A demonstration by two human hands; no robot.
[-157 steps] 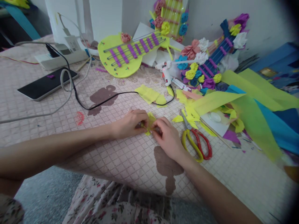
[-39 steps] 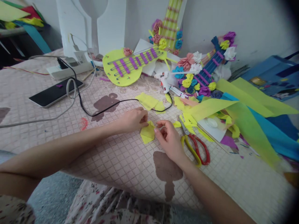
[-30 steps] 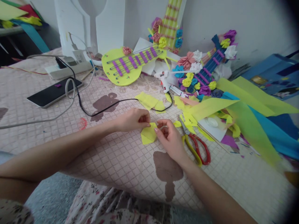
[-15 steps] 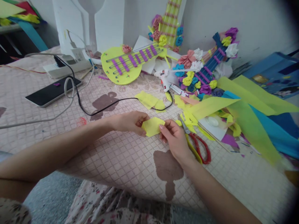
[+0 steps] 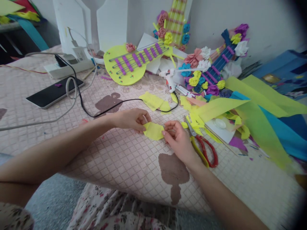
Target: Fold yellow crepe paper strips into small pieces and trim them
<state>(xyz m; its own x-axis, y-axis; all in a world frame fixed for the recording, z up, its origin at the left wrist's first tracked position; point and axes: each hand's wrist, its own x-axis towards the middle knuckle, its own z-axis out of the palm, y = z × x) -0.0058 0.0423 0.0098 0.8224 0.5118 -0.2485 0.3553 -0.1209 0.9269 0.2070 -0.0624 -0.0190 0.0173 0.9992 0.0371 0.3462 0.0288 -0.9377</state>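
In the head view, one yellow paper piece (image 5: 153,131), bunched up earlier, now spreads open above the tablecloth (image 5: 124,159), edges pinched by left hand (image 5: 134,120) and right hand (image 5: 178,138), one pair of scissors (image 5: 203,149) beside the latter, one glue gun (image 5: 170,83) and three guitar shapes (image 5: 130,76) beyond.

Upright yellow guitar (image 5: 177,21), top cut off, scissors (image 5: 192,132), yellow handle partly behind right hand (image 5: 178,140), blue bag (image 5: 285,64), cropped at right edge.
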